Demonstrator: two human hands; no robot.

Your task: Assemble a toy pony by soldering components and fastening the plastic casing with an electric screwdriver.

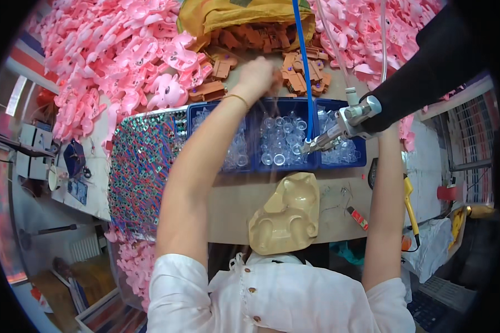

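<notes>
My left hand [258,77] reaches across to the far side of the bench, among loose orange-brown plastic parts [224,66]. It is smeared by motion, so its fingers and anything in them cannot be made out. A yellow sack [239,15] lies just beyond with more of these parts in its mouth. My right forearm [388,183] stretches forward on the right; the hand itself is hidden behind a black-sleeved arm with a metal fitting [339,130]. Pink plastic shell pieces [366,39] lie piled near there. A tan moulded form [289,213] rests in front of me.
Blue trays [255,166] of clear plastic pieces stand mid-bench. Wired circuit boards [141,166] cover the left. A blue hose [304,61] hangs above. A red-handled cutter [357,218] and a yellow-handled soldering iron [410,205] lie right. Another pink heap [111,44] fills the far left.
</notes>
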